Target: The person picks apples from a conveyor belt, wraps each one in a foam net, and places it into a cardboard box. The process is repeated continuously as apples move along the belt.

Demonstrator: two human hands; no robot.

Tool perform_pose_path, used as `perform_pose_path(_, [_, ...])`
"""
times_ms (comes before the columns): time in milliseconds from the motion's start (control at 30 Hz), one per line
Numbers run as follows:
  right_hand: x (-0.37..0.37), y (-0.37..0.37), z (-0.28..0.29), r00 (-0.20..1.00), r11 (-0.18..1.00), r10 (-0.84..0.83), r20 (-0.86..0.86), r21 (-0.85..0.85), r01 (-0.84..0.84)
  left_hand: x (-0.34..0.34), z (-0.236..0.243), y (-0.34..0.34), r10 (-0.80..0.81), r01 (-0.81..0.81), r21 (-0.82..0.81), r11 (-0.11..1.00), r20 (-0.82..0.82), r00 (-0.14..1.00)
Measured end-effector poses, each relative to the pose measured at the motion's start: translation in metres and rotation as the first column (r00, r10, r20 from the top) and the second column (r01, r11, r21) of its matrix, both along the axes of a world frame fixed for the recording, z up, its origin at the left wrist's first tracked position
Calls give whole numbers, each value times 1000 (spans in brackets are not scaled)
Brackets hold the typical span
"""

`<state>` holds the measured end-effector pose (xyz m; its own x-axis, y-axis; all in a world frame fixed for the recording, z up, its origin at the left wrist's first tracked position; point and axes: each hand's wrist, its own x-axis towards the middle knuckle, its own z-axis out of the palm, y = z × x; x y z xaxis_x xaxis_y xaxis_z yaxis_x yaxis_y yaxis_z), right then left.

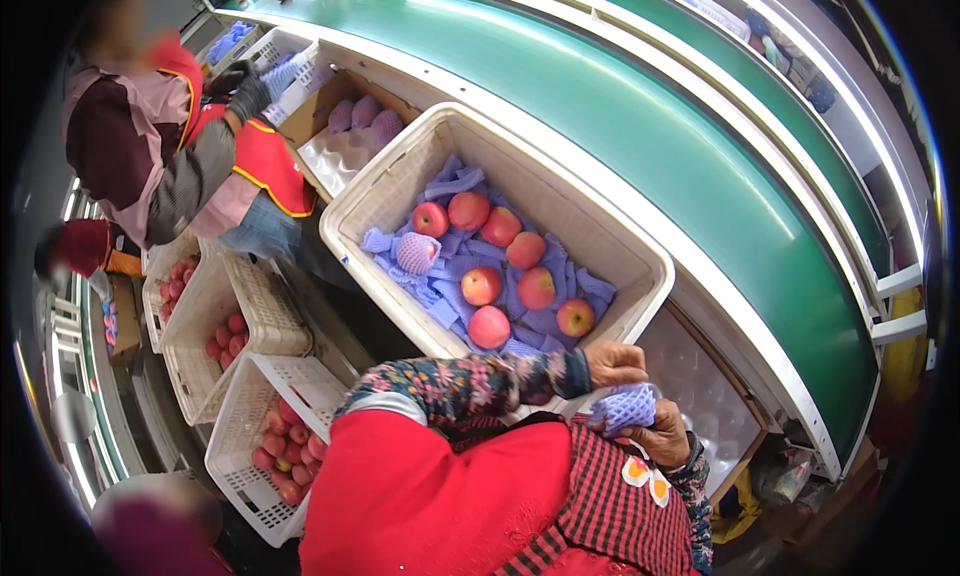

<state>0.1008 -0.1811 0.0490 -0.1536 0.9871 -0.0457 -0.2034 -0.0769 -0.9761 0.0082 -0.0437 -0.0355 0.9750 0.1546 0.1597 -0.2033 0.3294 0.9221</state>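
My right hand [662, 436] grips a purple foam net sleeve [628, 408] close to my body. Whether fruit sits inside the sleeve I cannot tell. Just beyond it, my left hand [615, 362] is closed with curled fingers; what it holds, if anything, is hidden. In front of me stands a large off-white plastic crate [352, 219] lined with loose purple foam nets [440, 306]. Several red apples lie on these nets, among them a bare apple [489, 327] at the near side. One apple in a net [416, 253] rests at the crate's left.
A green conveyor belt [620, 106] curves past behind the crate. To my left are white crates of apples [290, 446]. A co-worker in a red vest [265, 161] stands at far left beside a carton with netted fruit [365, 113]. A clear moulded tray [700, 386] lies at right.
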Motion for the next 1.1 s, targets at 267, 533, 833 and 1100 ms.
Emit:
perform_pose_path(267, [7,-39,-35,829,798,-560,1,-268,539,-104,-112,220,618,139,862,487,-453,643])
perform_pose_path(533, [7,-65,-58,547,527,-837,-31,-314,789,-104,-108,132,233,554,822,-132,-517,824])
perform_pose_path(833, [5,-77,-65,429,406,-903,36,-257,877,-93,-128,122,105,734,624,-267,-739,666])
perform_pose_path(1100, [0,-80,-63,427,443,-897,-119,-245,863,-49,11,119,-96,102,7,995,-262,960])
